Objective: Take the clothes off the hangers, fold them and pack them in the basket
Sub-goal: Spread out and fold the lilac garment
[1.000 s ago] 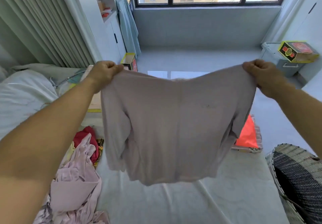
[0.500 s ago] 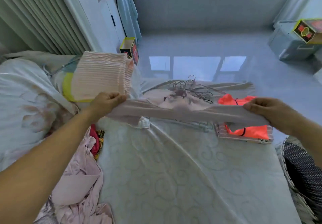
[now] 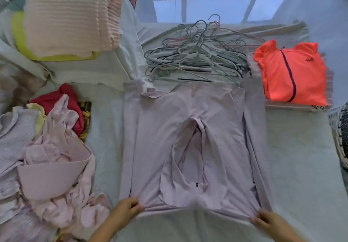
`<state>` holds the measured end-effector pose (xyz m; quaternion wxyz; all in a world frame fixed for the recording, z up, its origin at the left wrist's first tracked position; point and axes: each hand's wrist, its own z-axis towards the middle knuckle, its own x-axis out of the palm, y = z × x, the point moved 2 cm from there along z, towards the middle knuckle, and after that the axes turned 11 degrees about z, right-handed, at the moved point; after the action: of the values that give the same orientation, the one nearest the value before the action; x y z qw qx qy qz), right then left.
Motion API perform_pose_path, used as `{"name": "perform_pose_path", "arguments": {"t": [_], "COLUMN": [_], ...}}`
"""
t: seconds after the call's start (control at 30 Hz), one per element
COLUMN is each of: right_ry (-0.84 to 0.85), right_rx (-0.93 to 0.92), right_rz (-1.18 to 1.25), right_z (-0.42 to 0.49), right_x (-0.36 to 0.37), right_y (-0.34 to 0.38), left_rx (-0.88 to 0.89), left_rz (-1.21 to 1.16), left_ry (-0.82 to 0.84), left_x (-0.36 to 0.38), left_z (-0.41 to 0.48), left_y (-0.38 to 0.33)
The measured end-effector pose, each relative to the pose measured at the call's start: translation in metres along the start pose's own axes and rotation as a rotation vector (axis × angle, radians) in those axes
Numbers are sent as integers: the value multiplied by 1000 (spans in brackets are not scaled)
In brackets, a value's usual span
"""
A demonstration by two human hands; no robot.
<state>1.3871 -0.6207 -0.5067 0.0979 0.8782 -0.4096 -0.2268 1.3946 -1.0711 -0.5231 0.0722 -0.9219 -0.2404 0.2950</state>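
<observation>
Pale patterned bedsheet (image 3: 293,157), serving as my folding surface. Item: thin lilac long-sleeved zip top (image 3: 188,128), spread flat at centre, near edge toward me. My left hand (image 3: 126,208) and right hand (image 3: 268,221) each pinch a near corner. Handling, by my estimate: light, limp, slippery; grip at seams. Beyond: tangled wire hangers (image 3: 195,57), folded orange jacket (image 3: 290,72). Woven basket (image 3: 339,134) at right.

basket (image 3: 340,128) cut by right edge
</observation>
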Motion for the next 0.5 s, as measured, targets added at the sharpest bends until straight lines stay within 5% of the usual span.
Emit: {"name": "perform_pose_path", "arguments": {"t": [0.23, 0.33, 0.43, 0.5], "right_ry": [-17, -321, -360, -393], "right_rx": [49, -159, -465, -506], "right_rz": [-53, -108, 50, 148], "right_z": [30, 41, 61, 84], "right_x": [41, 41, 49, 55], "right_y": [-35, 19, 96, 137], "left_rx": [-80, -30, 92, 137], "left_rz": [71, -35, -273, -339], "left_ry": [50, -206, -466, -480], "left_x": [54, 28, -7, -20], "left_z": [18, 39, 69, 92], "left_y": [17, -25, -93, -131]}}
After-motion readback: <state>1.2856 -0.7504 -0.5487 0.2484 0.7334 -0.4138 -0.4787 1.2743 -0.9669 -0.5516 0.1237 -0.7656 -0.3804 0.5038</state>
